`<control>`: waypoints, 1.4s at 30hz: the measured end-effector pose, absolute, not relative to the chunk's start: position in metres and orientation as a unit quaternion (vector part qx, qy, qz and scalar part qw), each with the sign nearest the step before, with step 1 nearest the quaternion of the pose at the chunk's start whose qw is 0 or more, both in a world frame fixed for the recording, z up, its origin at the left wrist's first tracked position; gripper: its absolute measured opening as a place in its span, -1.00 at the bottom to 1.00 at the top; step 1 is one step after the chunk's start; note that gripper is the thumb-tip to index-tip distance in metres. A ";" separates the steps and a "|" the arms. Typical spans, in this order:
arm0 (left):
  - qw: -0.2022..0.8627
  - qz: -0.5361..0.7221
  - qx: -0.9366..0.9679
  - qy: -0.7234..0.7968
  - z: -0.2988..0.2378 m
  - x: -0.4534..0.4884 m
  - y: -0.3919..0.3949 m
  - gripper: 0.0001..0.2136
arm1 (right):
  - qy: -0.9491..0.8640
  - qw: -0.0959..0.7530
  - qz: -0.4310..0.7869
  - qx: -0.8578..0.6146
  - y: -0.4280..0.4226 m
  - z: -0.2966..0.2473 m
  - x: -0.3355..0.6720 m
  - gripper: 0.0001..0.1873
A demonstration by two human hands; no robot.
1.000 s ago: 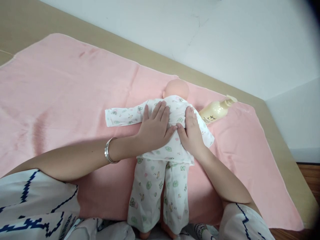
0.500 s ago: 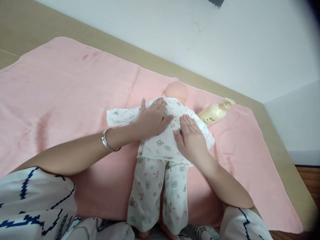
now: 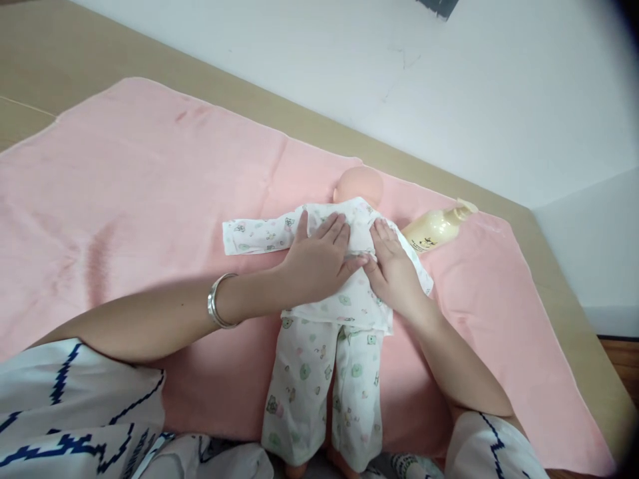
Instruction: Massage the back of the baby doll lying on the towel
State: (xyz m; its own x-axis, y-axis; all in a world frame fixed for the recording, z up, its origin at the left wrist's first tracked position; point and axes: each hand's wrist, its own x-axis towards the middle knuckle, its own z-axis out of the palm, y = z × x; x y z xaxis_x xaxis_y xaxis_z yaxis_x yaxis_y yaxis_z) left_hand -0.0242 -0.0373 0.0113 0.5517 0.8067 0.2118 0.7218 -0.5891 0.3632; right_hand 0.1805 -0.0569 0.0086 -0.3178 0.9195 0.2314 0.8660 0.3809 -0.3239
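- Nearest the camera: white sleeves (image 3: 94, 392) with navy zigzag lines, on both of the person's arms.
- Doll feet (image 3: 295, 470): at the near end of the pajama trousers (image 3: 302, 392); trouser legs parallel, pointing toward the person.
- Silver bangle (image 3: 214, 303): around the left wrist.
- Left hand (image 3: 319, 266): palm down on the pajama top (image 3: 339, 309). Fingers extended and flat, little finger splayed outward, thumb pointing inward; nothing grasped.
- Right hand (image 3: 397, 269): palm down on the opposite side of the same garment. Fingers extended, lying close together, thumb angled inward; nothing grasped. The thumbs meet or nearly meet at the midline.
- Doll (image 3: 359, 303): lies lengthwise beneath both hands, on the pink blanket (image 3: 150, 173). Left sleeve stretched straight out sideways; right sleeve angled down beside the torso.
- Doll head (image 3: 358, 186): bald, directly beyond the collar, near the far blanket edge.
- Pump bottle (image 3: 434, 229): pale yellow, lying on its side to the right of the doll's shoulder, pump directed away from the doll.
- Tabletop (image 3: 229, 93): tan, bordering the blanket along its far side.
- Wall (image 3: 319, 53): white, behind the table.
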 end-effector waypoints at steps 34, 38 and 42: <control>0.107 0.234 0.862 0.437 0.006 -0.020 -0.050 -0.47 | -0.763 0.218 0.092 -0.602 -0.049 0.002 0.180 -0.29; 0.124 0.232 0.862 0.432 0.009 -0.021 -0.049 -0.51 | -0.763 0.212 0.086 -0.605 -0.054 0.001 0.175 -0.31; 0.117 0.240 0.850 0.454 0.004 -0.021 -0.030 -0.46 | -0.779 0.201 0.056 -0.591 -0.073 0.007 0.163 -0.33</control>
